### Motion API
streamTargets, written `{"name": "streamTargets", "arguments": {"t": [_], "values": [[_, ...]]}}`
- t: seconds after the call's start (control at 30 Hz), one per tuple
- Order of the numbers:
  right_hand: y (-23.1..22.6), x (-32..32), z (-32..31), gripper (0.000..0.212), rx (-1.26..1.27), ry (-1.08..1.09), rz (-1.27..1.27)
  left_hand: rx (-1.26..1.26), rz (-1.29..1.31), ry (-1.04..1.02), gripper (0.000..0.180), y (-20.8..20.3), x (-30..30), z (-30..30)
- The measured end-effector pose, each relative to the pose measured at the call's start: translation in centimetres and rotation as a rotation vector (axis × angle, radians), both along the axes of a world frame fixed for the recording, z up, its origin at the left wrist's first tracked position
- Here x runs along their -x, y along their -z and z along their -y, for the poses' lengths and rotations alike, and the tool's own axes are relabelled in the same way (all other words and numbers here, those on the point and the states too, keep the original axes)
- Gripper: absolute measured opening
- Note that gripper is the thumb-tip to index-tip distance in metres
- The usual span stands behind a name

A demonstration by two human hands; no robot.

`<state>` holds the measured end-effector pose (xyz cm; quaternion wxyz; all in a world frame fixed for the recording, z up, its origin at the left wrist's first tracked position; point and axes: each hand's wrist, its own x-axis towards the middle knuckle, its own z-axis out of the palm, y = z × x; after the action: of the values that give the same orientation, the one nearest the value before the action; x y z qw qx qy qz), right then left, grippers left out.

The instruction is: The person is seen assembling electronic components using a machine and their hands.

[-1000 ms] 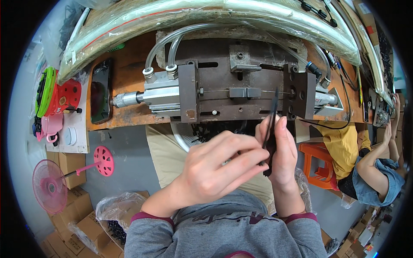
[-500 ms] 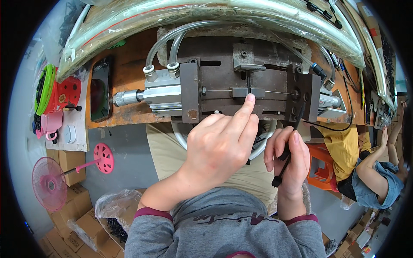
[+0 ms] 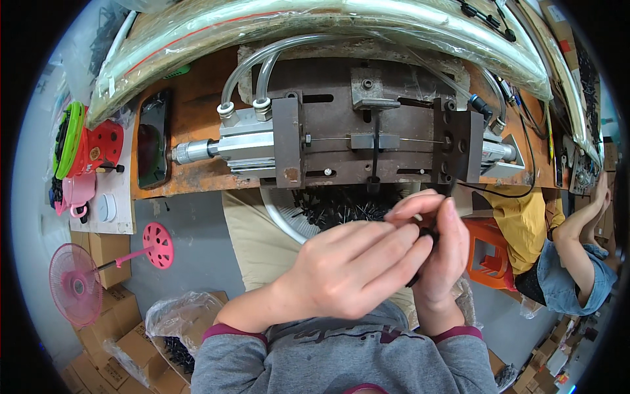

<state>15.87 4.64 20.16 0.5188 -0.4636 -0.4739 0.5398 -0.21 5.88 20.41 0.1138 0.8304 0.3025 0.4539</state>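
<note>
My right hand (image 3: 441,259) is closed around slender black plastic rods (image 3: 412,281), mostly hidden by the fingers. Against it, my left hand (image 3: 354,266) has its fingers bent together; the tips meet at the black rods, and what they pinch is hidden. Beyond both hands, a single black rod (image 3: 375,157) lies across the small metal block (image 3: 357,141) in the middle of the dark steel fixture (image 3: 335,164). Its thicker end hangs at the fixture's near edge. Neither hand touches the fixture.
Air cylinders (image 3: 246,144) with clear hoses flank the fixture. Below it, a white basin (image 3: 282,220) of several black parts rests at my lap. A phone (image 3: 154,138) lies at left, beside a pink fan (image 3: 75,282). Another person's arm (image 3: 577,230) shows at right by an orange stool (image 3: 489,253).
My left hand has left the metal block and come back to meet my right hand. The rod on the block now extends toward me, and the basin is uncovered.
</note>
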Motion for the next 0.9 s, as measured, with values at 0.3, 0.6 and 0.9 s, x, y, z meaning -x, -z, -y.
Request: {"name": "streamTargets", "arguments": {"t": [0.3, 0.6, 0.9], "values": [[0.8, -0.2, -0.2, 0.049, -0.038, 0.065, -0.034, 0.097, 0.020, -0.126, 0.032, 0.5, 1.1, 0.0], [0.8, -1.1, -0.8, 0.042, -0.263, 0.216, -0.161, 0.079, -0.302, -0.278, 0.028, 0.7, 0.5, -1.8], [0.1, -2.1, -0.6, 0.045, -0.288, 0.258, -0.028, 0.111, -0.357, -0.292, 0.028, -0.2, 0.8, -2.2]]}}
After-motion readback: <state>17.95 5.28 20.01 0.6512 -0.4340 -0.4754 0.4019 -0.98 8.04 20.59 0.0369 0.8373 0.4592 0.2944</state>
